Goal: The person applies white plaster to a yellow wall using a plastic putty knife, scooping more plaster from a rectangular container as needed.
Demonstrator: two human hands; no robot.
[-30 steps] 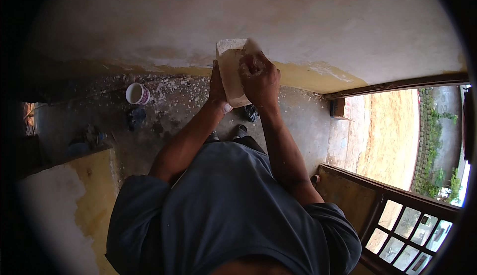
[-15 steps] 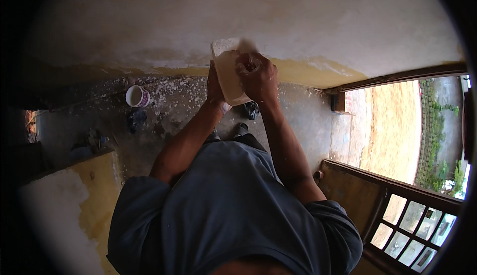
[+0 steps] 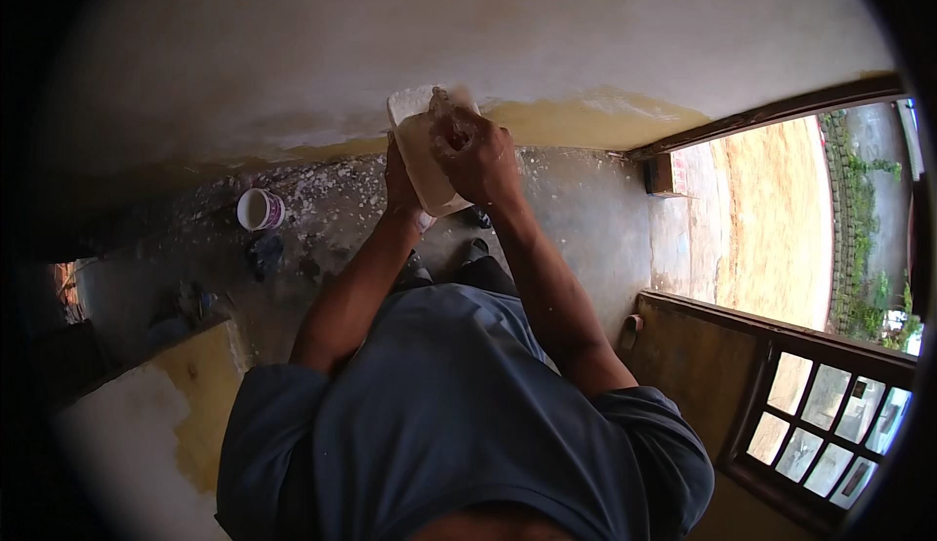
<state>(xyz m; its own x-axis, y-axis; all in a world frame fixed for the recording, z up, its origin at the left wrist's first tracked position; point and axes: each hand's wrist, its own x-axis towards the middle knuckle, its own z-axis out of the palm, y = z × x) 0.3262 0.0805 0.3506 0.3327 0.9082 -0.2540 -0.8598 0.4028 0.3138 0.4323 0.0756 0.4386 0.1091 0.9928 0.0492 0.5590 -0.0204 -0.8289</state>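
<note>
A pale, shallow rectangular tray [image 3: 417,150] with rounded corners is held up in front of the wall, its surface smeared whitish. My left hand [image 3: 398,182] grips it from the left side and beneath, most of the fingers hidden behind it. Over the tray's right part my right hand [image 3: 480,158] is closed, with white paste on the fingers. From that fist a small hand tool [image 3: 457,98] sticks out toward the wall, blurred, so its exact kind does not show.
A whitish wall [image 3: 293,62] fills the far side, with a bare yellow band [image 3: 576,123] low down. On the speckled floor stand a white bucket [image 3: 261,210] and a dark crumpled bag [image 3: 264,256]. To the right lie an open doorway [image 3: 771,219] and a paned door [image 3: 815,429].
Both hands and the tray have shifted a little left in the picture. My right fist has moved slightly down over the tray, the tool still in it.
</note>
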